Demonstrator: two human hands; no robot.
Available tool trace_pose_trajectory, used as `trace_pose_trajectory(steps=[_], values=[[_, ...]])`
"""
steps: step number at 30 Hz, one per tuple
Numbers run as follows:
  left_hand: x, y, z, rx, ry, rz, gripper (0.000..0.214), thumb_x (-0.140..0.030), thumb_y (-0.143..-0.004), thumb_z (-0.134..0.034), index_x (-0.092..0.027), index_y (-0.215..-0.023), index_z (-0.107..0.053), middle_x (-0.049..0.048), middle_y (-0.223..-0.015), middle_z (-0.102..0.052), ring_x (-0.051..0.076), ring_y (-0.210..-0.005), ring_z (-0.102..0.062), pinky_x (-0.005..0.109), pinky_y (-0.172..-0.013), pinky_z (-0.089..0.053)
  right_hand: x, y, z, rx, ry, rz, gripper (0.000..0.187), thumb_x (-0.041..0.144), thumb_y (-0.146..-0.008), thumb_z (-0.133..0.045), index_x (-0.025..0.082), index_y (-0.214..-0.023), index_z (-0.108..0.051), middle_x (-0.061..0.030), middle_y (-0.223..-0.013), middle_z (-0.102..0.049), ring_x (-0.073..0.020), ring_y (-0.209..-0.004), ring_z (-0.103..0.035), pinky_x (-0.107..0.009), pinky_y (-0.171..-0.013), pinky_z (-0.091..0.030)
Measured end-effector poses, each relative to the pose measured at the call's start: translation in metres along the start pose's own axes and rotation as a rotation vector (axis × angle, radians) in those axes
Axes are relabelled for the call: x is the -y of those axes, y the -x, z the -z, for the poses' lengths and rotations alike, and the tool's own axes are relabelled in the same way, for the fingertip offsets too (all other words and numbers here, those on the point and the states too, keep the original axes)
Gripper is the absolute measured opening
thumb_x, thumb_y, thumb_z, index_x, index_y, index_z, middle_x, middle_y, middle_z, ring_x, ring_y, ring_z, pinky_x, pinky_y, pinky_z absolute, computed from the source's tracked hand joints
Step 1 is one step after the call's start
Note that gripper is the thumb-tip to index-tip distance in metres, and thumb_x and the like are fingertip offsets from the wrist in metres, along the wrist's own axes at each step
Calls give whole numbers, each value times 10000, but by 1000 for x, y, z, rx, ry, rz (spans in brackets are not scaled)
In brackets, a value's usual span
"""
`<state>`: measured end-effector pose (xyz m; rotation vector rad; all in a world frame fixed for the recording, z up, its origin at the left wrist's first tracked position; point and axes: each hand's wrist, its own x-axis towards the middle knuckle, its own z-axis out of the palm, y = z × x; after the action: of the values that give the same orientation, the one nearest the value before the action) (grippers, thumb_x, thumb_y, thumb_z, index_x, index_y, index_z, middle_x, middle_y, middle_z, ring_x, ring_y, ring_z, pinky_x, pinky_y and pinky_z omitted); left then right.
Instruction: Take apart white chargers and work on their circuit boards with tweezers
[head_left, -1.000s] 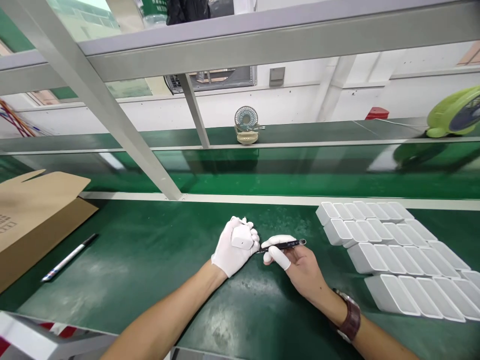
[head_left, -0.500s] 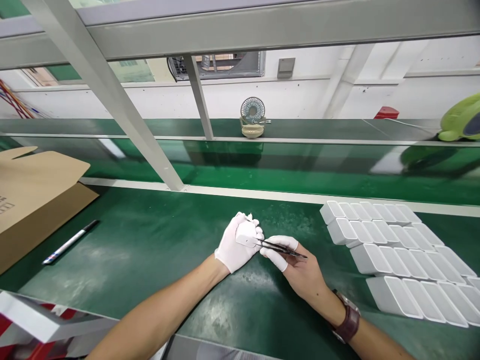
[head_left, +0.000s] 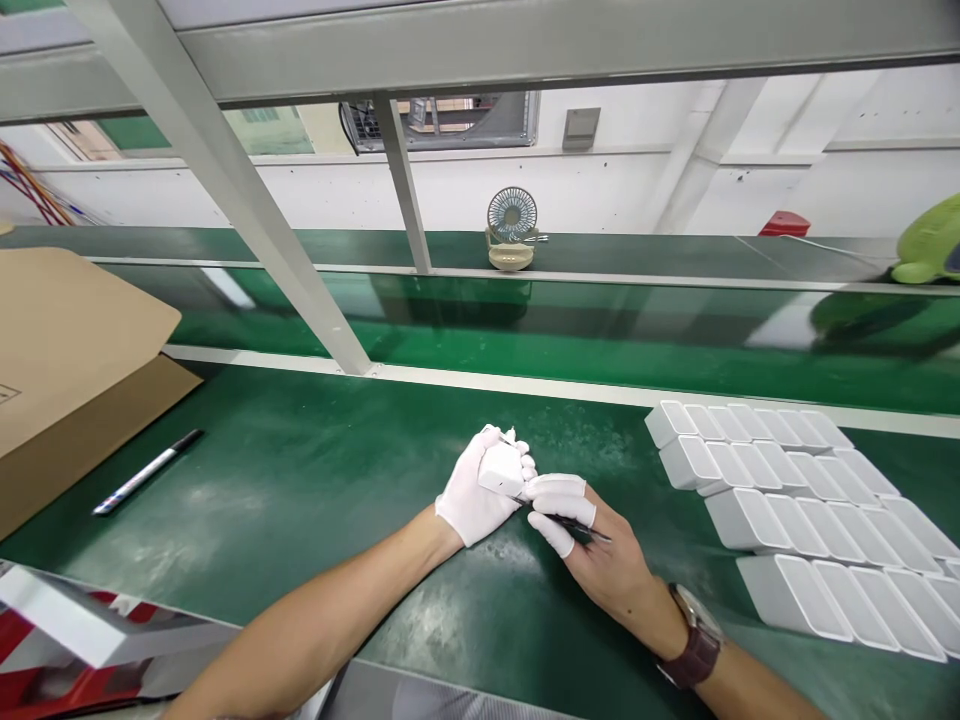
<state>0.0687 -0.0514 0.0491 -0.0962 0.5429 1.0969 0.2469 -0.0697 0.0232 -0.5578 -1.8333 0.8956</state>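
Observation:
Wearing a white glove, my left hand is closed around a small white box-shaped part, held just above the green bench near the middle. White finger cots cover the fingers of my right hand, which pinches dark tweezers. The tweezers' tips point toward the lower right edge of the white part; my fingers and the part partly hide them, so contact cannot be made out. A watch with a dark red strap is on my right wrist.
Rows of white open trays stand to the right. At left lie a marker pen and an open cardboard box. A slanted grey post rises from the bench's back edge. Beyond is a small fan on a green surface.
The tweezers have turned and dropped slightly, and more of my right-hand fingers now cover them. My left hand keeps hold of the white part. The whole view has shifted a little.

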Motion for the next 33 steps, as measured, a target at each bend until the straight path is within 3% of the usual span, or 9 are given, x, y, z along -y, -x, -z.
trace_pose_trajectory(steps=[23, 33], values=[[7, -5, 5, 22, -35, -43, 180, -329, -913, -634, -163, -873, -576, 43, -818, -609, 159, -688, -613, 267, -586, -488, -5, 2, -2, -6, 12, -42, 327, 109, -907, -667, 281, -1185, -664, -86, -1174, -675, -255, -1129, -622, -443, -937, -543], [12, 0, -1, -56, -137, -48, 175, -302, -849, -690, -164, -827, -584, 52, -772, -622, 154, -634, -613, 254, -565, -491, -2, 2, -2, 31, 55, 22, 377, 37, -899, -633, 276, -1191, -632, -80, -1174, -672, -226, -1106, -628, -424, -946, -548]])
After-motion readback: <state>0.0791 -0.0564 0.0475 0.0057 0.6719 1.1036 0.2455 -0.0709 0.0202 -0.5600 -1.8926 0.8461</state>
